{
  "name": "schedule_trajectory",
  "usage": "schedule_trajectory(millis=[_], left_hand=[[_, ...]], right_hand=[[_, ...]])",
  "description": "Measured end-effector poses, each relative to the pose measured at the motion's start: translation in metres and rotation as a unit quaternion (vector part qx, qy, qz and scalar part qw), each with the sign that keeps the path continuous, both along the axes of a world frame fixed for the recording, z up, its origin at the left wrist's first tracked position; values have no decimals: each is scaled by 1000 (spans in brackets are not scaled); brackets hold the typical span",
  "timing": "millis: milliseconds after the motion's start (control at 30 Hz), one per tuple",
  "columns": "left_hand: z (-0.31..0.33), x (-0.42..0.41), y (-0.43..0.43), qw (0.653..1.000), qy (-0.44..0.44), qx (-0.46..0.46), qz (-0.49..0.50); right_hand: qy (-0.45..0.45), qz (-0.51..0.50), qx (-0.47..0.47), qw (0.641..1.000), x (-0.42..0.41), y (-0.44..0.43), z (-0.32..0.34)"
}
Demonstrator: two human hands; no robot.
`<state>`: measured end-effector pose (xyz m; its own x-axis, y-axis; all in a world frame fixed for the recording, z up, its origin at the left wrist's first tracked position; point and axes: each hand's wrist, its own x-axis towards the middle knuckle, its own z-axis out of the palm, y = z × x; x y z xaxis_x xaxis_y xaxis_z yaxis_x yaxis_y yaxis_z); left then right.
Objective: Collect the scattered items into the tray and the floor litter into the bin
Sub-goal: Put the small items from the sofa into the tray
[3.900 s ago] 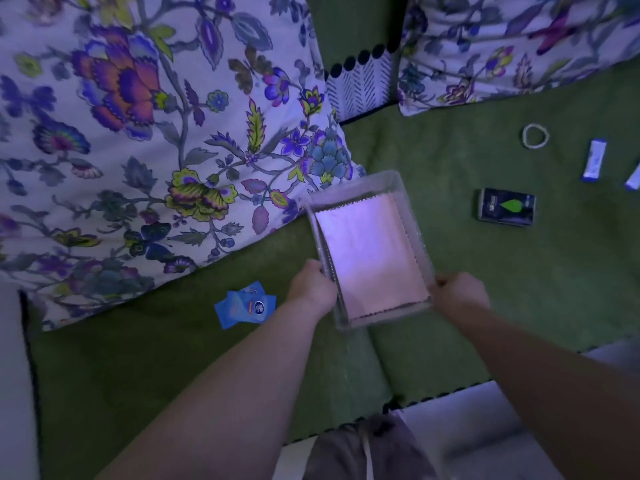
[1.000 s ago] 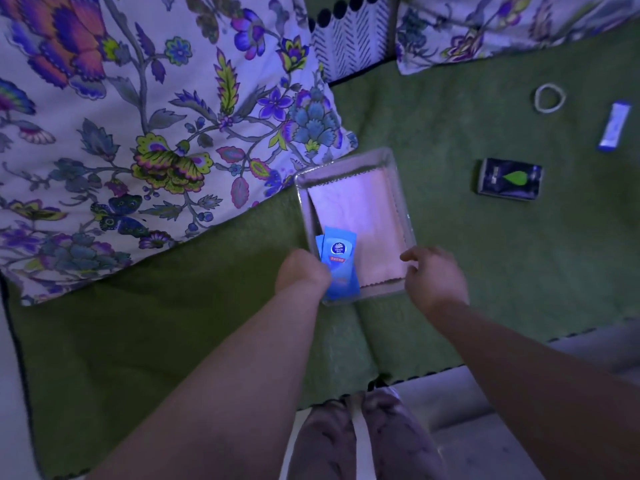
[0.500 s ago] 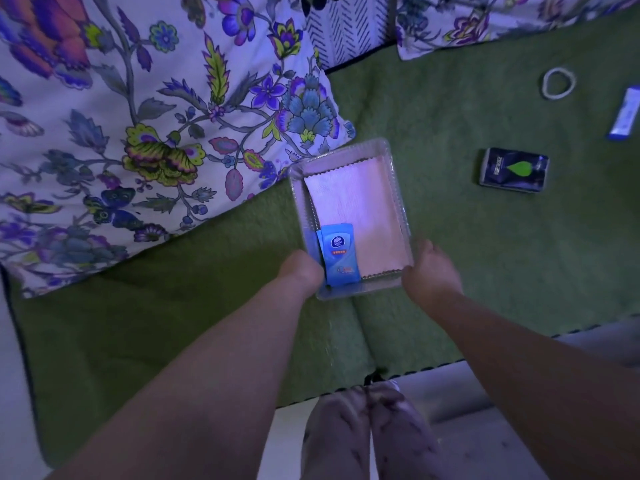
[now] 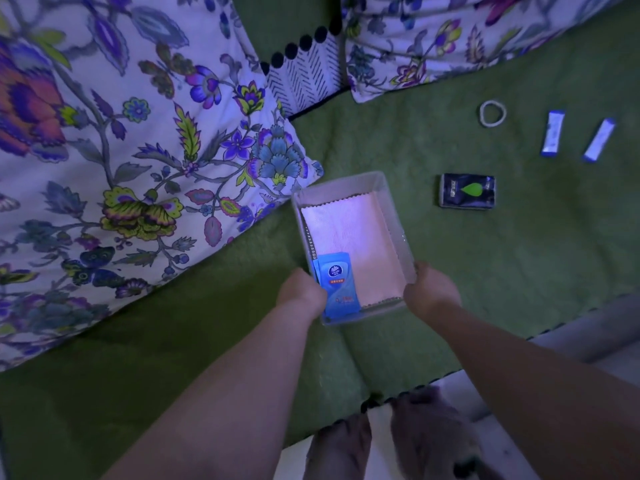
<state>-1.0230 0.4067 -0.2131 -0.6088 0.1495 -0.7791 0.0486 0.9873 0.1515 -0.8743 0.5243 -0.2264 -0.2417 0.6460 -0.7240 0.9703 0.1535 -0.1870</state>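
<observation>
A clear plastic tray [image 4: 388,199] lined with a pink cloth rests on the green blanket. Blue sachets [image 4: 337,285] lie in its near left corner. My left hand [image 4: 301,292] grips the tray's near left corner and my right hand [image 4: 431,294] grips its near right corner. To the right on the blanket lie a dark packet with a green leaf [image 4: 467,190], a white hair tie [image 4: 492,113] and two white-and-blue sticks [image 4: 552,133] [image 4: 598,140].
A big floral pillow [image 4: 121,150] lies left of the tray, its corner touching the tray's far left. A second floral pillow [image 4: 450,32] sits at the top right. The blanket's edge and pale floor run along the bottom, where my feet [image 4: 398,441] stand.
The blue sachets went from the blanket at the left into the tray. My left hand let them go and returned to the tray's corner. My right hand shifted back onto the tray's corner.
</observation>
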Motion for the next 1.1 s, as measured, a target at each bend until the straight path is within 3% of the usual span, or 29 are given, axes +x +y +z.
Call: schedule_trajectory(millis=[400,500,633,900,1100], left_hand=[[-19,17,122,998,46,-15,40],[-21,20,139,997,49,-43,43],[-25,23,155,995,52,-68,55],[-39,37,176,978,65,-32,197],[-46,39,178,972,76,-1,222]], right_hand=[[57,67,-4,996,8,150,-11],[54,76,38,995,8,183,-16],[24,125,71,989,5,216,-31],[-10,160,56,985,-1,231,-58],[-102,202,87,970,-5,226,-67]])
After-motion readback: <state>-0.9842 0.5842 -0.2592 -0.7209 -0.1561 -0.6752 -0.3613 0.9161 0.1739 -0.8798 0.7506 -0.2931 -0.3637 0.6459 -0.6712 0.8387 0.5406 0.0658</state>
